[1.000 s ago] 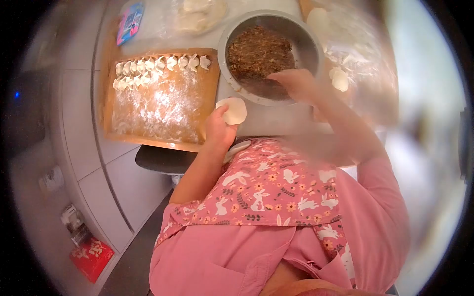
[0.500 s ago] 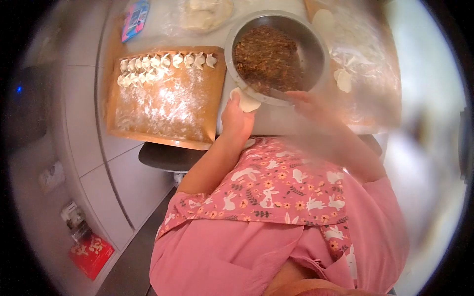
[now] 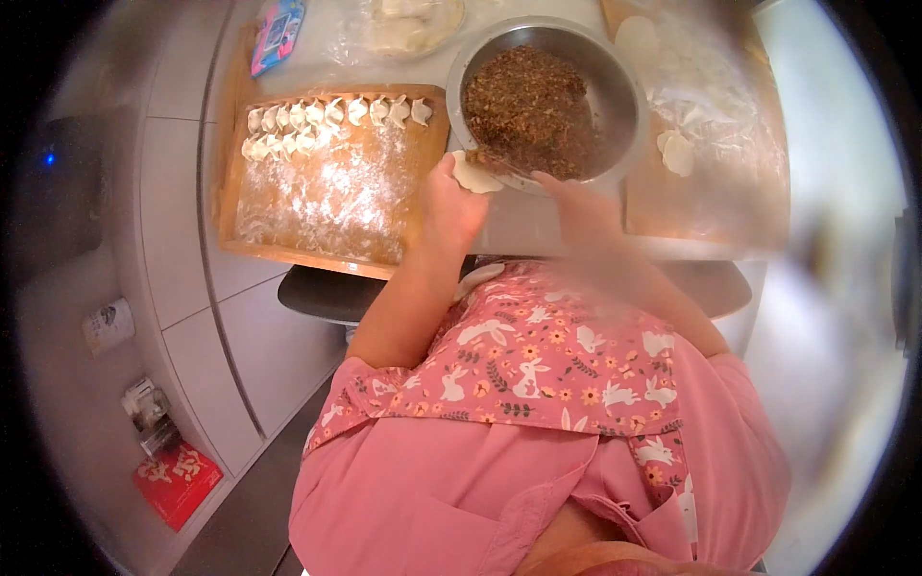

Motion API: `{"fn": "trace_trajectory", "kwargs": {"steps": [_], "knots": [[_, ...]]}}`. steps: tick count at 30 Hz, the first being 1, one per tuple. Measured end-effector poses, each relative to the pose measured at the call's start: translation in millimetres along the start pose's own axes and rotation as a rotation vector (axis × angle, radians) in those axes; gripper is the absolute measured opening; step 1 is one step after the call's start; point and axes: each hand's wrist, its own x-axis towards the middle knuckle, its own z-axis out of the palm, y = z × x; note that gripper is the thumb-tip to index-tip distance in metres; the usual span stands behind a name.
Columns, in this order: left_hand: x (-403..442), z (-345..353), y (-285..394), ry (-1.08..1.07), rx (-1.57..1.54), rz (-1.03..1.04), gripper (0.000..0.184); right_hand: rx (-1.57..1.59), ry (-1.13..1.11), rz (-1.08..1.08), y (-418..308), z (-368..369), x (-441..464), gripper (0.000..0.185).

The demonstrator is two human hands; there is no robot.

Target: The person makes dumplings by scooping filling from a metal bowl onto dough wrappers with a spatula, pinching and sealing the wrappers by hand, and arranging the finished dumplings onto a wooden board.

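A round dough wrapper (image 3: 474, 177) lies in my left hand (image 3: 454, 204), at the lower left rim of the metal bowl (image 3: 619, 120). Brown minced filling (image 3: 528, 106) covers the left part of the bowl. My right hand (image 3: 581, 206), partly blurred, grips a thin utensil (image 3: 514, 170) whose tip reaches over the wrapper with some filling on it. Left of the bowl, a floured wooden tray (image 3: 327, 206) holds two rows of folded dumplings (image 3: 314, 112).
More wrappers (image 3: 676, 154) lie on a wooden board (image 3: 672, 206) at the right, beside plastic film. Wrapped dough (image 3: 408, 27) and a blue and pink packet (image 3: 279, 36) are at the back. A dark stool seat (image 3: 322, 296) shows below the tray.
My left hand has brought the wrapper up against the bowl's rim. My right hand has drawn the utensil out of the filling and over to the wrapper. The view has shifted slightly.
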Motion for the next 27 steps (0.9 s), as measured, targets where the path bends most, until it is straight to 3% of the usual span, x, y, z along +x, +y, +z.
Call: {"fn": "trace_trajectory", "kwargs": {"steps": [1, 2, 4, 7, 8, 10, 12, 15, 17, 18, 20, 23, 24, 26, 27], "knots": [[-2.7, 9.5, 10.1, -0.022, 0.001, 0.022, 0.039, -0.047, -0.024, -0.037, -4.2, -2.2, -0.8, 0.043], [-8.2, 20.3, 23.0, -0.008, 0.546, -0.009, 0.038, -0.095, -0.049, -0.073, -7.7, -4.2, -1.4, 0.047], [-18.7, 40.2, 41.1, 0.006, 1.091, -0.042, 0.037, -0.118, -0.045, -0.112, -13.4, -8.2, -2.1, 0.049], [-21.4, 44.2, 38.9, 0.100, 1.004, -0.042, 0.035, -0.132, -0.014, -0.177, -14.3, -6.8, -2.0, 0.051], [-15.5, 34.0, 28.6, 0.166, 0.534, -0.059, 0.034, -0.128, 0.000, -0.191, -13.6, -6.5, -2.3, 0.051], [-5.8, 12.9, 9.7, 0.223, 0.063, -0.074, 0.034, -0.075, -0.034, -0.139, -10.8, -6.9, -3.8, 0.050], [-3.5, 3.6, 3.4, 0.115, 0.094, -0.031, 0.034, -0.026, -0.086, -0.071, -5.9, -4.7, -6.0, 0.050], [-10.6, 14.5, 8.5, 0.097, 0.014, -0.024, 0.035, -0.038, 0.034, -0.015, 1.0, 1.6, -9.4, 0.045], [-13.3, 20.6, 8.5, 0.137, -0.126, -0.033, 0.035, 0.276, 0.012, 0.133, -0.4, -1.7, -12.8, 0.040], [-14.4, 21.9, 7.6, 0.154, -0.181, -0.037, 0.035, 0.276, 0.013, 0.133, -2.5, -2.7, -13.9, 0.040], [-17.7, 23.9, 6.1, 0.148, -0.138, -0.020, 0.036, 0.458, -0.171, 0.315, -9.8, -5.0, -15.3, 0.038], [-21.1, 27.5, 4.7, 0.156, -0.084, 0.003, 0.037, 0.494, -0.237, 0.363, -26.2, -10.2, -14.5, 0.040], [-21.9, 28.5, 5.2, 0.171, -0.106, 0.003, 0.037, 0.495, -0.240, 0.361, -23.2, -3.6, -14.9, 0.040], [-22.9, 31.7, 7.4, 0.188, -0.070, 0.000, 0.038, 0.330, -0.106, 0.056, -13.0, 15.6, -16.6, 0.050], [-22.9, 32.5, 8.2, 0.188, -0.041, -0.001, 0.039, 0.331, -0.106, 0.056, -14.6, 14.4, -16.2, 0.050]]}}
